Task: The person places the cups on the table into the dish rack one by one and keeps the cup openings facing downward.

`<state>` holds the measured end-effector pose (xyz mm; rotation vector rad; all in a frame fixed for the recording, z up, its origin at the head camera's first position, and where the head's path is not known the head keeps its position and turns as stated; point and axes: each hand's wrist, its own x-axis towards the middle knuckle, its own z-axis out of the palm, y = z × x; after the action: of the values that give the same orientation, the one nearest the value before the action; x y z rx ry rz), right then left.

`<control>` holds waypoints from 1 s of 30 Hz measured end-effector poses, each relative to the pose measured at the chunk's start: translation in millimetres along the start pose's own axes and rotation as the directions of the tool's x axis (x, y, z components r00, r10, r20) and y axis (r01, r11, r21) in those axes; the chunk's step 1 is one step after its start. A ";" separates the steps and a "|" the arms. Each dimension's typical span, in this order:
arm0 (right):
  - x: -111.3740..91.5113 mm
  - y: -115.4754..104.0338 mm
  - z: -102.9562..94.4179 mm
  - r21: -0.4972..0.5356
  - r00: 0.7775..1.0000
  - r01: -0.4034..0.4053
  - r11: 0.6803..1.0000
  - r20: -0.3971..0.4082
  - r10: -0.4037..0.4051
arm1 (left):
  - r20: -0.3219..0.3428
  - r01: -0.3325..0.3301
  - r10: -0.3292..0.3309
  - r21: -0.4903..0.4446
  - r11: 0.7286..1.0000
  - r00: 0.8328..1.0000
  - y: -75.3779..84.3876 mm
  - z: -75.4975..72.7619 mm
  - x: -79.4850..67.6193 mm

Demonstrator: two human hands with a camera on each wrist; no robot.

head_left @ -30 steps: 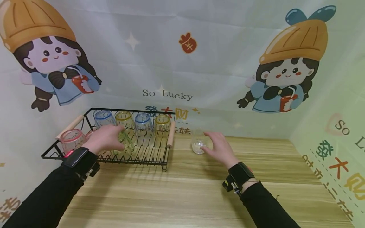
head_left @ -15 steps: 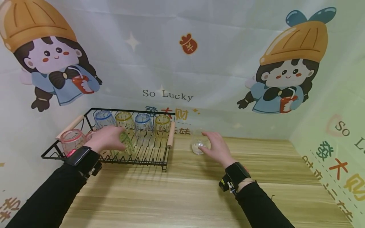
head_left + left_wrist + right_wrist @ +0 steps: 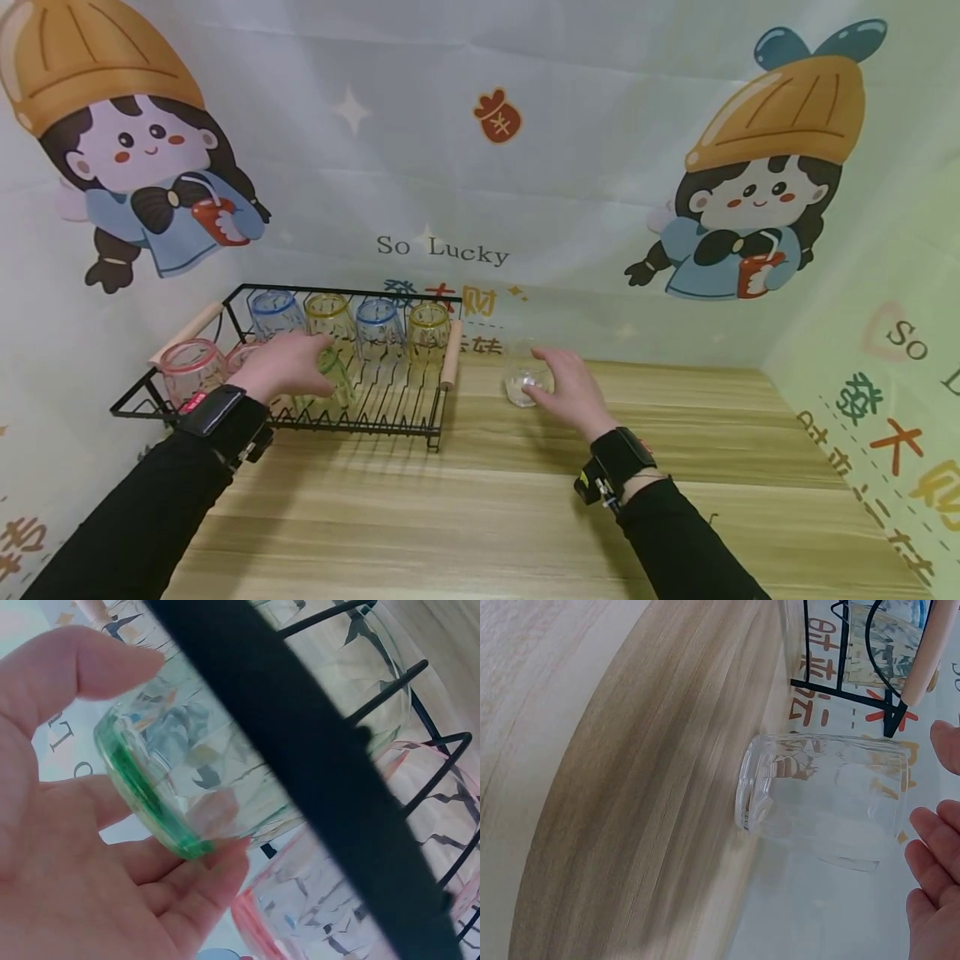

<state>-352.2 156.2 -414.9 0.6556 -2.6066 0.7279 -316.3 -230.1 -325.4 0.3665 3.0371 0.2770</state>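
Observation:
My left hand (image 3: 281,371) reaches over the black wire rack (image 3: 352,430) and holds a glass with a green base (image 3: 341,383). In the left wrist view, the thumb and fingers curve round the green end of this glass (image 3: 150,787), which points up. Further right, a clear glass (image 3: 517,387) stands upright on the table. Beside it is my right hand (image 3: 573,392), thumb and fingers spread. The right wrist view has these fingers (image 3: 934,862) near the top of the clear glass (image 3: 817,795), without a visible grip.
Along the back of the rack stand blue glasses (image 3: 378,329) and yellow glasses (image 3: 429,333), coloured ends up. A pink glass (image 3: 191,371) sits at its left end, another partly hidden by my hand. The rack has wooden handles (image 3: 452,357). A printed cloth (image 3: 570,192) hangs behind the wooden table (image 3: 480,517).
My right hand has shifted slightly left, closer round the clear glass. The left hand has moved very slightly right. The glasses and rack stay in place.

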 end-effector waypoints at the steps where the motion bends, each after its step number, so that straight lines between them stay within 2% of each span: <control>1: 0.1 0.1 0.6 -0.001 1.000 0.000 1.000 0.002 0.000 | -0.006 0.008 -0.008 0.006 1.000 1.000 0.2 0.7 0.0; 8: -0.9 0.3 2.8 -0.007 1.000 0.018 1.000 -0.011 -0.018 | -0.098 0.012 -0.011 0.007 1.000 0.995 1.1 6.8 0.1; 12: -0.6 -0.5 2.7 -0.018 1.000 0.021 1.000 -0.009 -0.021 | -0.161 0.009 -0.011 -0.009 1.000 0.987 4.7 8.8 -1.0; 17: 0.2 -0.9 1.7 -0.022 1.000 0.010 1.000 -0.005 -0.010 | -0.227 0.016 -0.010 0.024 1.000 0.974 8.8 11.2 -1.4; 20: 0.4 -0.8 2.0 -0.022 1.000 0.010 1.000 -0.008 -0.010 | -0.253 0.025 -0.017 0.030 0.999 0.967 12.3 11.8 -2.5; 25: 0.5 0.7 5.0 -0.028 1.000 0.010 1.000 -0.016 -0.011 | -0.270 0.031 -0.036 -0.024 0.999 0.962 17.7 13.9 -5.7; 30: 1.0 2.4 8.2 -0.043 0.999 0.023 0.999 -0.025 -0.024 | -0.314 0.007 -0.021 -0.045 0.999 0.949 22.3 17.1 -9.8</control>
<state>-356.0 153.1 -422.0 0.6594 -2.5795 0.6674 -300.1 -208.3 -337.6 0.3257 3.3372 0.4398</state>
